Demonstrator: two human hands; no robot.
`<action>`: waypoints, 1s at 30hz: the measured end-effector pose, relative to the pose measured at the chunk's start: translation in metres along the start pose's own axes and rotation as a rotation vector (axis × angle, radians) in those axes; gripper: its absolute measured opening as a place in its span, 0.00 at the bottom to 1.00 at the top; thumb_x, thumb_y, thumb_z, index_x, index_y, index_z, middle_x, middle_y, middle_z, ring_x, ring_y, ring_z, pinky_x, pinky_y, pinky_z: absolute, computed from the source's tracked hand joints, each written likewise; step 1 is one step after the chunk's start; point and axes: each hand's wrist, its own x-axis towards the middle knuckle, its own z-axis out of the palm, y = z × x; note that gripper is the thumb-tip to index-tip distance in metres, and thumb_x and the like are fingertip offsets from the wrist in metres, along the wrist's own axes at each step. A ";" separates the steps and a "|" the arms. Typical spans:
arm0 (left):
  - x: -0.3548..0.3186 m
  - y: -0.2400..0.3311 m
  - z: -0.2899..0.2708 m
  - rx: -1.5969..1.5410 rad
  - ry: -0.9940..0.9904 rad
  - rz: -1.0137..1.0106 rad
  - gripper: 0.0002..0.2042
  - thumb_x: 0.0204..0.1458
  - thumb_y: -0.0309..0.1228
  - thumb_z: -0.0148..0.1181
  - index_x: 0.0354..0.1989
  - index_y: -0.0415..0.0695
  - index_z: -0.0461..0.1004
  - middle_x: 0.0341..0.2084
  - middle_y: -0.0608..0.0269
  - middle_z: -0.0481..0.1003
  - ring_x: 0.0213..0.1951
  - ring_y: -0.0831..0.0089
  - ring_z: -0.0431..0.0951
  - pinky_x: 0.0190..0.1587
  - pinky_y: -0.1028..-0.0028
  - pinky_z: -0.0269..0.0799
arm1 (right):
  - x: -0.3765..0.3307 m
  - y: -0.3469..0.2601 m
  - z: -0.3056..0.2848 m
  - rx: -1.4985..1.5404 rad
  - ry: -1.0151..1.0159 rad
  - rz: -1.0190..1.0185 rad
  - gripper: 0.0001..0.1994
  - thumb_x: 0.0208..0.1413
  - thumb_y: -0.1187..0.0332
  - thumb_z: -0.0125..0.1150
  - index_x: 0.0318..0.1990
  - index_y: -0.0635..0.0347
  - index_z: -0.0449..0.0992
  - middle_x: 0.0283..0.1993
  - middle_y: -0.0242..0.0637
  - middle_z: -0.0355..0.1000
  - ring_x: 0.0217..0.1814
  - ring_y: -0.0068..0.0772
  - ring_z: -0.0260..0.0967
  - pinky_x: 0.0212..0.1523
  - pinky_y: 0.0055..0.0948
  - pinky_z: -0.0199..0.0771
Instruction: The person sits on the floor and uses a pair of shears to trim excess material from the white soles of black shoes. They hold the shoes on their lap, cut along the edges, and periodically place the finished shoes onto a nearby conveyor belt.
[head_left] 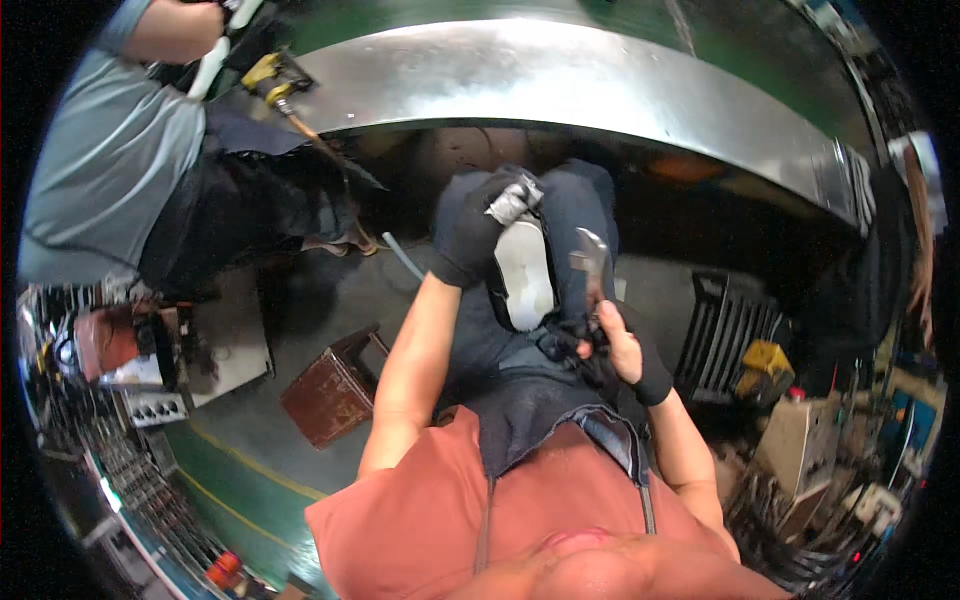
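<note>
A shoe [524,275] lies across my lap with its pale sole turned up and a dark upper around the edge. My left hand [468,232], in a black glove with silver wrapping [514,201] about the fingers, is closed round the shoe's far end. In my right hand [622,345], also dark-gloved with bare fingertips, are steel lasting pincers [590,262]; their hooked head points away from me, just right of the sole and apart from it. Dark material below the right fingers is hard to make out.
A shiny metal bench [620,80] curves across the far side, with a yellow power tool [268,82] on its left. Another person [120,170] sits at the left. A brown stool [330,395] stands left of me, a black slatted rack [718,330] right, beside a yellow object [763,368].
</note>
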 end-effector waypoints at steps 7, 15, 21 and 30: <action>0.011 0.011 0.021 -0.243 -0.085 0.029 0.25 0.58 0.52 0.41 0.39 0.40 0.74 0.39 0.58 0.73 0.47 0.68 0.70 0.54 0.68 0.62 | 0.036 0.014 0.027 0.210 -0.285 -0.224 0.26 0.66 0.53 0.32 0.53 0.67 0.67 0.52 0.48 0.67 0.50 0.37 0.66 0.57 0.31 0.62; 0.023 0.016 0.027 -0.446 -0.056 -0.063 0.25 0.59 0.50 0.41 0.48 0.39 0.69 0.42 0.59 0.73 0.48 0.68 0.71 0.52 0.72 0.66 | 0.040 -0.004 0.043 0.056 -0.010 -0.155 0.22 0.64 0.53 0.36 0.37 0.62 0.71 0.24 0.42 0.69 0.24 0.35 0.67 0.30 0.31 0.67; 0.026 0.018 0.010 -0.051 -0.031 0.179 0.16 0.45 0.38 0.55 0.38 0.41 0.75 0.36 0.58 0.76 0.49 0.63 0.72 0.55 0.64 0.64 | 0.079 0.018 0.055 -0.428 0.256 -0.671 0.14 0.63 0.65 0.37 0.36 0.65 0.68 0.25 0.43 0.65 0.26 0.37 0.63 0.30 0.35 0.63; -0.108 0.064 0.050 -0.172 0.158 -0.229 0.19 0.56 0.38 0.49 0.52 0.39 0.64 0.51 0.50 0.68 0.57 0.60 0.65 0.62 0.60 0.55 | -0.001 0.078 -0.005 -0.883 -0.212 -0.886 0.15 0.47 0.58 0.62 0.39 0.55 0.74 0.41 0.40 0.70 0.42 0.44 0.69 0.42 0.39 0.69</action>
